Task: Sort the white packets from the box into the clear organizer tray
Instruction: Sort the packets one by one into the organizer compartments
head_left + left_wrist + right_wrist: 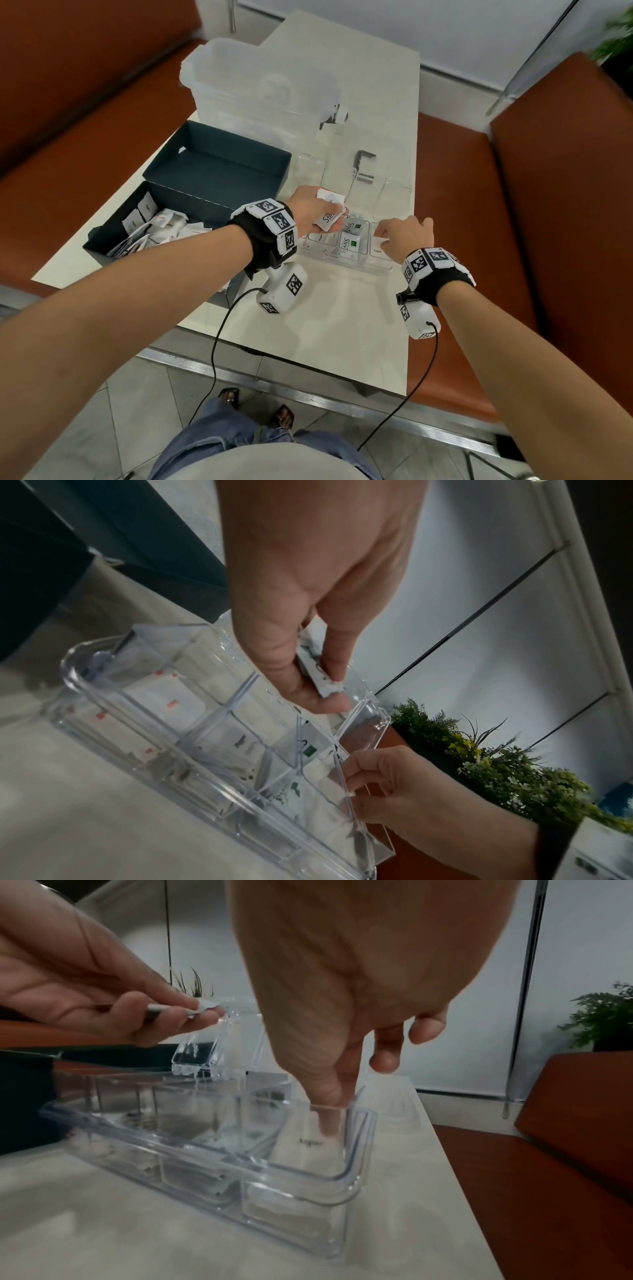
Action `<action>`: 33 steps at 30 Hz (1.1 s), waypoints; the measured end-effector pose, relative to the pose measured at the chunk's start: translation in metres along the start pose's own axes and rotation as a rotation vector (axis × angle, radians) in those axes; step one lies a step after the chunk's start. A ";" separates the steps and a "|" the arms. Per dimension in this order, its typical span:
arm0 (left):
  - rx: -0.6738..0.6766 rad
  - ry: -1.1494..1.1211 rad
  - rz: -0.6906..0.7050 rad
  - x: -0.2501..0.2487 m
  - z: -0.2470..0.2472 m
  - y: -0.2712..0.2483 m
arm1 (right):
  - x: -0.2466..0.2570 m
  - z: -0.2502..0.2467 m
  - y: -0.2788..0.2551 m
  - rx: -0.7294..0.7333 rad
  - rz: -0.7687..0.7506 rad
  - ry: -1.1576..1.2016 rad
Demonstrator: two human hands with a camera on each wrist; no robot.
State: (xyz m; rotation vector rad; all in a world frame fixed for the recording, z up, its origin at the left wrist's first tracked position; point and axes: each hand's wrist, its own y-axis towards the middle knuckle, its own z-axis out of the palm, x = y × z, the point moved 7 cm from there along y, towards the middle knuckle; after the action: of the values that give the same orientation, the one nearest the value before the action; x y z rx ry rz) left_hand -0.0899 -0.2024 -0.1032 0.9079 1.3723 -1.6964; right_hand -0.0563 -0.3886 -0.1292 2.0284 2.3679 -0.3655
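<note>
Stevia packets [329, 212] are gripped in the left hand [310, 210] above the clear organizer tray [346, 262], while a sugar packet [376, 247] is pinched into its right-end compartment by the right hand [406, 236].

Small white paper packets [150, 229] are lying jumbled in the open dark teal cardboard box [219, 171] at the left; others are standing sorted in the near compartments of the clear plastic organizer tray [346, 263] sitting to its right
</note>
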 end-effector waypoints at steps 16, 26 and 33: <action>-0.012 0.005 -0.021 -0.002 -0.002 0.009 | 0.006 0.007 0.005 0.044 -0.029 -0.203; 0.047 -0.186 -0.089 -0.012 0.001 0.003 | 0.010 -0.011 0.000 0.070 -0.067 -0.124; 0.039 -0.064 0.032 -0.026 -0.018 0.004 | 0.028 -0.081 -0.002 -0.238 -0.007 0.674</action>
State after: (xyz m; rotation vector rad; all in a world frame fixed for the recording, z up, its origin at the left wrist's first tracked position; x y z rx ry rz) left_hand -0.0736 -0.1824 -0.0854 0.8857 1.2803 -1.7183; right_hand -0.0503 -0.3470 -0.0539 2.2714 2.5600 0.6801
